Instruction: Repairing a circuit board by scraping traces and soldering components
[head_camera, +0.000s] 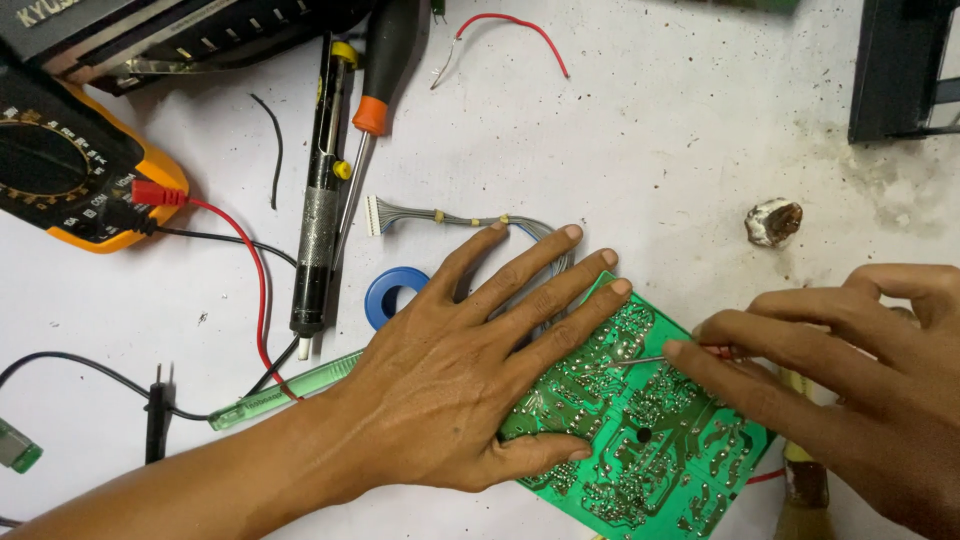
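Observation:
A green circuit board (650, 440) lies solder side up on the white table. My left hand (480, 370) presses flat on the board's left part, fingers spread, thumb along its lower edge. My right hand (860, 380) comes in from the right and pinches a thin red-handled metal probe (690, 353). The probe's tip touches the board near its upper middle. A grey wire bundle with a white connector (440, 216) runs under my left fingers.
An orange and black multimeter (70, 170) with red and black leads sits at left. A black desoldering pump (320, 190) and an orange-handled screwdriver (370, 110) lie beside it. A blue tape roll (390, 295), green tweezers (290, 390) and a brownish lump (773, 221) are nearby.

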